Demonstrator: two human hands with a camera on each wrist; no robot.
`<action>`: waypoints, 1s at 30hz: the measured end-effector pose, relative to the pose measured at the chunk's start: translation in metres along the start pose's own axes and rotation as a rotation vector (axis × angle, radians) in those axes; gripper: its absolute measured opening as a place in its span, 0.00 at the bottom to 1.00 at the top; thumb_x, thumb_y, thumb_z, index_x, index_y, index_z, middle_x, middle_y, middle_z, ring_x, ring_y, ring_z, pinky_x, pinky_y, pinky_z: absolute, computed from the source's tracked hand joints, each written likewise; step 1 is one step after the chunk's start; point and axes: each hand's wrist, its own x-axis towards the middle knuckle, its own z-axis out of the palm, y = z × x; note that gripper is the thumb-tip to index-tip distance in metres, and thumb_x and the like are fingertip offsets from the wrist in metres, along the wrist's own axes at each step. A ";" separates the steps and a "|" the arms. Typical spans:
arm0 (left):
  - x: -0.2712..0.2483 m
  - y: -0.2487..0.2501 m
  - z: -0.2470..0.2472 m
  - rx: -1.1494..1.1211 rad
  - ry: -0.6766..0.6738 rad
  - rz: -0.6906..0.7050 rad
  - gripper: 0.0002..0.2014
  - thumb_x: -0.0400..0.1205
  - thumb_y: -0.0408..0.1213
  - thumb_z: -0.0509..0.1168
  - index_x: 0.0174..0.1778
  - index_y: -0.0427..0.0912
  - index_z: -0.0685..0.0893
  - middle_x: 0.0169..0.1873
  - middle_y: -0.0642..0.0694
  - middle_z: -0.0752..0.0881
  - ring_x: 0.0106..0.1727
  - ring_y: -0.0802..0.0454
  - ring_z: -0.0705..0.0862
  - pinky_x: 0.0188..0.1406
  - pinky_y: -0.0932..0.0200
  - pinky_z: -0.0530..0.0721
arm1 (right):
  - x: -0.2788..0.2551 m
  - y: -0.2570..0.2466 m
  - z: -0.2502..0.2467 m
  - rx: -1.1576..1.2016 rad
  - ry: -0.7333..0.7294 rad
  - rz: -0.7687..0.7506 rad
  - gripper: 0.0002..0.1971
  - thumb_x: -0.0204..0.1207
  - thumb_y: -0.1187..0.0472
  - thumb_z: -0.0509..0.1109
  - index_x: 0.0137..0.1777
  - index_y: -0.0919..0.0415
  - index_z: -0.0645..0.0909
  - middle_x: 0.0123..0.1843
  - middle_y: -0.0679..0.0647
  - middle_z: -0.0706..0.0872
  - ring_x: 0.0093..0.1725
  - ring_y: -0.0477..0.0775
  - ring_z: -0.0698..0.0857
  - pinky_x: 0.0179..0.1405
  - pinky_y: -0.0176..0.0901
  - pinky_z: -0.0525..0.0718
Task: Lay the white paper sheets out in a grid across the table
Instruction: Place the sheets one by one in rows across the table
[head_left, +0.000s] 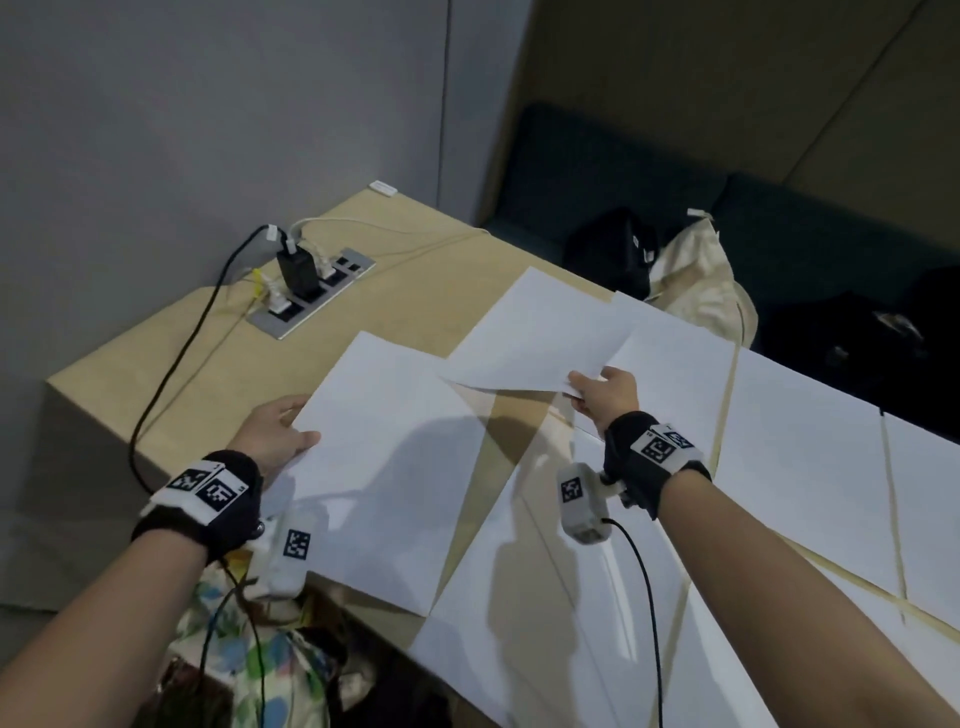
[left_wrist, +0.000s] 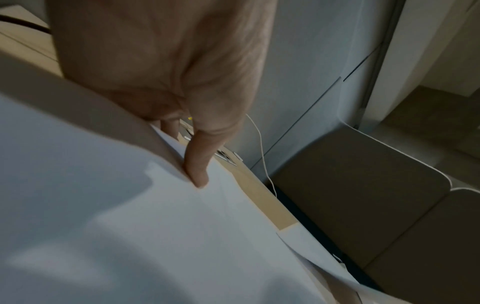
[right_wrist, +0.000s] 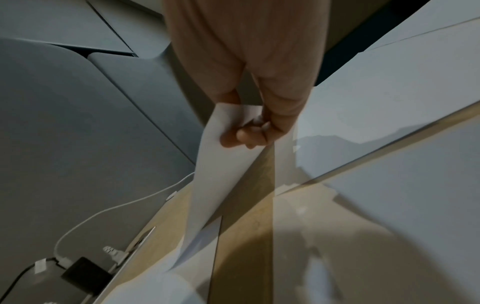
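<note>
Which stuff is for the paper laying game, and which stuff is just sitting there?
For the job: the sheet in the right hand, the stack in the left hand, the laid sheets, the table.

Just lying about: the power strip, black cable, cloth bag.

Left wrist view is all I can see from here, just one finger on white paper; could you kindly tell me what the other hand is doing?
Observer: The right hand pinches the corner of a separate white sheet, lifted off the table.
Operator: Thank you. Are any sheets laid out already?
Observer: Yes, several laid sheets lie flat side by side to the right, narrow strips of table between them.
Operator: What sits beyond my sheet?
Observer: A power socket panel set into the tabletop, with a black charger plugged in.
</note>
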 end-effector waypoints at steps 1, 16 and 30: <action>0.002 -0.001 0.000 0.001 -0.006 0.008 0.24 0.78 0.15 0.61 0.68 0.37 0.77 0.64 0.37 0.83 0.63 0.36 0.83 0.70 0.42 0.76 | 0.000 0.000 0.003 -0.001 -0.009 0.000 0.21 0.77 0.69 0.67 0.69 0.77 0.71 0.58 0.67 0.83 0.35 0.50 0.82 0.27 0.29 0.84; -0.009 -0.008 0.026 0.671 0.075 0.269 0.34 0.74 0.44 0.70 0.77 0.54 0.68 0.79 0.46 0.62 0.80 0.44 0.59 0.78 0.47 0.58 | 0.012 -0.014 0.033 -0.414 -0.190 -0.090 0.33 0.80 0.58 0.65 0.81 0.64 0.56 0.80 0.64 0.64 0.76 0.65 0.71 0.75 0.53 0.71; -0.006 -0.012 0.032 0.843 -0.153 0.216 0.42 0.72 0.50 0.72 0.80 0.63 0.56 0.84 0.54 0.42 0.84 0.50 0.35 0.79 0.34 0.37 | 0.015 0.004 0.058 -1.336 -0.388 -0.359 0.13 0.83 0.57 0.52 0.64 0.51 0.73 0.66 0.51 0.73 0.75 0.60 0.66 0.73 0.71 0.53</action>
